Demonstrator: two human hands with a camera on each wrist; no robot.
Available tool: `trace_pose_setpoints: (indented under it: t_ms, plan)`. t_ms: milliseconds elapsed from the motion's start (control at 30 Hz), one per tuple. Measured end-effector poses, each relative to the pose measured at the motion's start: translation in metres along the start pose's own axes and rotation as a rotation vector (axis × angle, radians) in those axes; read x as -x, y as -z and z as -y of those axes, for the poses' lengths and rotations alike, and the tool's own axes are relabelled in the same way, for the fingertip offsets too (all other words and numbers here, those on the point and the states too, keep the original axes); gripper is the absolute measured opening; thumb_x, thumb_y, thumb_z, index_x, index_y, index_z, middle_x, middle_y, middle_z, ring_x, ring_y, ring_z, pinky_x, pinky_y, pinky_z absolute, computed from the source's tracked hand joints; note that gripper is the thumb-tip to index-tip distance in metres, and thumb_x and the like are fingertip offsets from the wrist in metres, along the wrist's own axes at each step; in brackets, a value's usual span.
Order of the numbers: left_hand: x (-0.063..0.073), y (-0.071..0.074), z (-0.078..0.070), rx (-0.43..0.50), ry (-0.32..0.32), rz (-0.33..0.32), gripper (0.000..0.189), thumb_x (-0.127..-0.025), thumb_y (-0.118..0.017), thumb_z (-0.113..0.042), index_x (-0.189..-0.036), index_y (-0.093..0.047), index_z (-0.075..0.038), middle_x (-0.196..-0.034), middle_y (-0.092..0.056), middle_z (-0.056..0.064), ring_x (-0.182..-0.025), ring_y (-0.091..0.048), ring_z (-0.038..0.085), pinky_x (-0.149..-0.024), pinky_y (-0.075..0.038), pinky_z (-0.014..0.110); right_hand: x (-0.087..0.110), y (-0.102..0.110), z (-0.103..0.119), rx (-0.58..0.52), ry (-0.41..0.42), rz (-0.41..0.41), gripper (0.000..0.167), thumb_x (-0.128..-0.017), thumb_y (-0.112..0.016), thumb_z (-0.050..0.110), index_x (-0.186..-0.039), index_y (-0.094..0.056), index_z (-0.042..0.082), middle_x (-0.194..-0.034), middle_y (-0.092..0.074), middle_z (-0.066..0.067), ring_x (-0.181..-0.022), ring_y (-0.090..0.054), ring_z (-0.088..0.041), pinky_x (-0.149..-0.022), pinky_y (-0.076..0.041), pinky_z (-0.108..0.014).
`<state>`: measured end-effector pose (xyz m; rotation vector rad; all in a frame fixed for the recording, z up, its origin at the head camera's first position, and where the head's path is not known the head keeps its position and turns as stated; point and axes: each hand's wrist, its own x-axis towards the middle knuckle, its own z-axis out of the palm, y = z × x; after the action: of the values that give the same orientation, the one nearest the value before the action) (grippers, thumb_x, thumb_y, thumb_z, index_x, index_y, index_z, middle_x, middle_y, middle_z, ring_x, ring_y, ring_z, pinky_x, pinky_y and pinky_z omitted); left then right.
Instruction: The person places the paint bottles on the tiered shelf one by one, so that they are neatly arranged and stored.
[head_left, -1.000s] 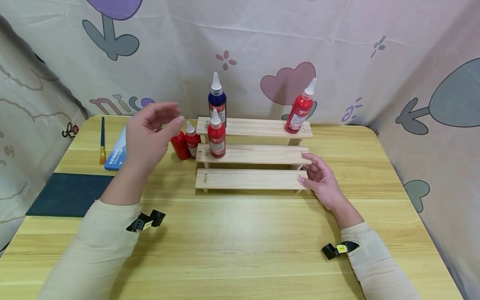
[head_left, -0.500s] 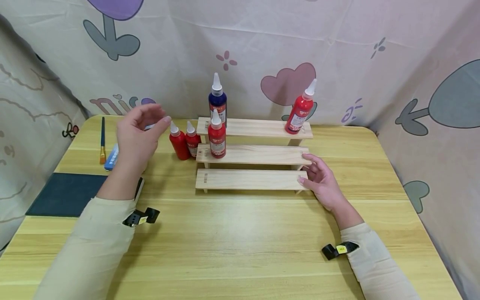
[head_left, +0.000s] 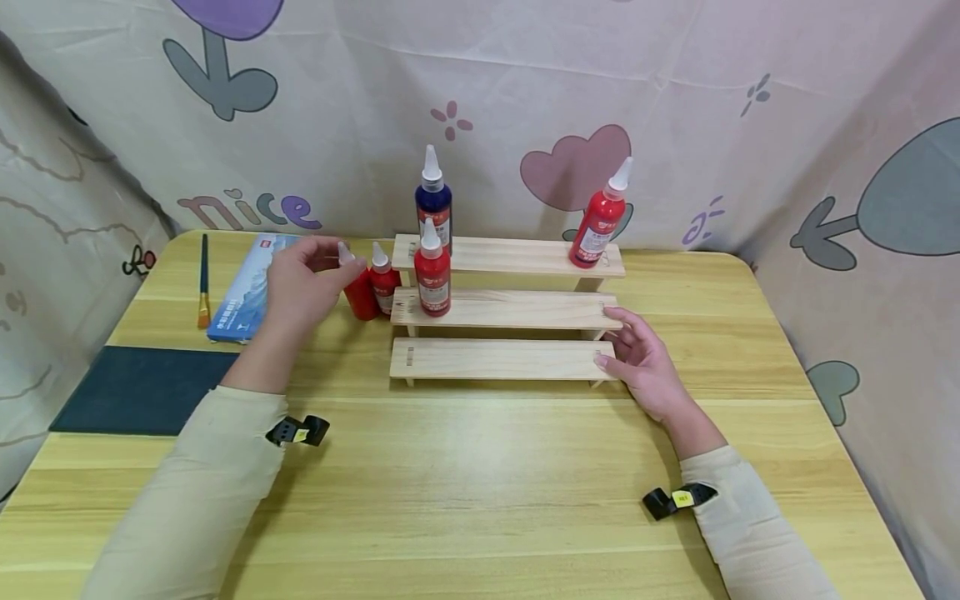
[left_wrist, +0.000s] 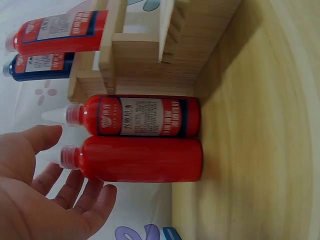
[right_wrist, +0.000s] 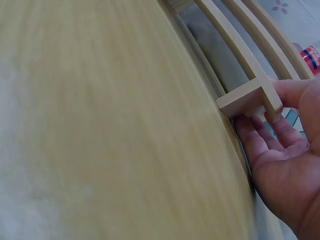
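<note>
In the head view my left hand (head_left: 306, 279) is at the neck of the left-hand red paint bottle (head_left: 362, 293). The left wrist view shows its thumb apart from the cap and the fingers loosely bent beside and behind the bottle (left_wrist: 142, 159). A second red bottle (left_wrist: 145, 116) stands close against it. My right hand (head_left: 647, 367) grips the right end of the three-tier wooden rack (head_left: 510, 358). Its thumb lies on the lowest shelf, with fingers around the side support (right_wrist: 242, 97). One red bottle (head_left: 432, 279) stands on the middle shelf.
On the top shelf stand a dark blue bottle (head_left: 433, 200) at left and a red bottle (head_left: 598, 225) at right. A blue box (head_left: 247, 296), a paintbrush (head_left: 204, 279) and a dark flat pad (head_left: 135, 387) lie on the table's left side. A printed cloth (head_left: 360, 100) hangs behind.
My left hand first drew back leftward from the red bottles, then came right and lower to the left-hand bottle's neck. My right hand has stayed on the rack.
</note>
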<state>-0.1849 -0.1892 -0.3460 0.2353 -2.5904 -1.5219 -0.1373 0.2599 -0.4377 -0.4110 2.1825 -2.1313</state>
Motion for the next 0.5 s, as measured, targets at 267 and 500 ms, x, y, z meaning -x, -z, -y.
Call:
trace_pose_setpoints:
  t_ms: [267,500]
  plan:
    - [-0.0018,-0.0041,0.006,-0.041,0.018,-0.022,0.047,-0.091,-0.075,-0.036,-0.124,-0.061,-0.006,-0.12,-0.06,0.01,-0.113,-0.057,0.026,-0.087,-0.052,0.033,-0.0005,0.0003,-0.0005,-0.001,0.0,-0.001,0.07,-0.087,-0.062,-0.021,-0.147,-0.042,0.007,-0.139,-0.051,-0.016,-0.125,-0.05,-0.028,-0.098,-0.047,-0.03]
    - [-0.0012,-0.0031,0.0069,-0.034,0.03,0.0,0.045,-0.093,-0.073,-0.033,-0.126,-0.062,-0.005,-0.125,-0.059,0.011,-0.119,-0.055,0.029,-0.091,-0.051,0.039,-0.0004,0.0008,-0.0016,-0.007,0.006,0.003,0.07,-0.087,-0.061,-0.021,-0.148,-0.041,0.006,-0.14,-0.051,-0.016,-0.126,-0.05,-0.029,-0.099,-0.047,-0.03]
